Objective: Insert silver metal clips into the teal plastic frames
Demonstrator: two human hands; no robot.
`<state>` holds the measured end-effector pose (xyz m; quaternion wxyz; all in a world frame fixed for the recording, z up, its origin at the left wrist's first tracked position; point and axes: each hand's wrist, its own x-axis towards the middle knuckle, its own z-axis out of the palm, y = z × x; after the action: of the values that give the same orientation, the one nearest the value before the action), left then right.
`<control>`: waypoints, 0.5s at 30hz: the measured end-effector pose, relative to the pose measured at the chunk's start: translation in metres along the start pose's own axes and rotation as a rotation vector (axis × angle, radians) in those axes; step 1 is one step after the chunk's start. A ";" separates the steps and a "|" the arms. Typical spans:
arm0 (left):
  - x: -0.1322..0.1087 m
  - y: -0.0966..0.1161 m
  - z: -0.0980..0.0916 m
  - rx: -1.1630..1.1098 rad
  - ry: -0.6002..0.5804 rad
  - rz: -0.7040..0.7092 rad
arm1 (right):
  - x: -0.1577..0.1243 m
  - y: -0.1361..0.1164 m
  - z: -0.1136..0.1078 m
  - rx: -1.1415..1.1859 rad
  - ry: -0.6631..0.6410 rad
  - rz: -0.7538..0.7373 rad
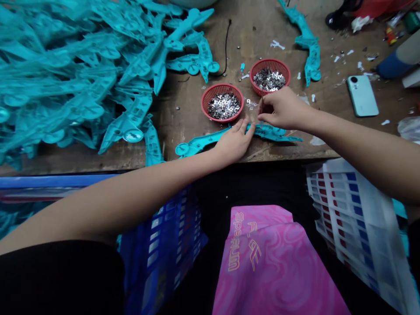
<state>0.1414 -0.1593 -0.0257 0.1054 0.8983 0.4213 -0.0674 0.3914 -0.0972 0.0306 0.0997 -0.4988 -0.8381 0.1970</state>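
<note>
Thumb and forefinger of the right hand pinch together on something too small to tell, just below a red mesh basket of silver pieces, while the left hand lies spread on a teal plastic sprue along the edge of the wooden worktop.

Silver bits too small to tell
</note>
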 end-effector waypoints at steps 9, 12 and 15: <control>0.002 -0.002 0.002 0.003 0.044 0.024 | -0.004 -0.010 -0.008 -0.240 -0.212 -0.013; 0.002 -0.002 0.000 0.036 0.031 0.025 | 0.003 0.003 -0.013 -0.286 -0.164 0.041; 0.002 -0.001 -0.004 0.090 0.021 0.056 | 0.007 0.017 -0.014 -0.382 -0.289 0.156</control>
<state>0.1418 -0.1563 -0.0222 0.0624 0.9142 0.3934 -0.0740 0.4066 -0.0808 0.0355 -0.1329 -0.5385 -0.8246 0.1113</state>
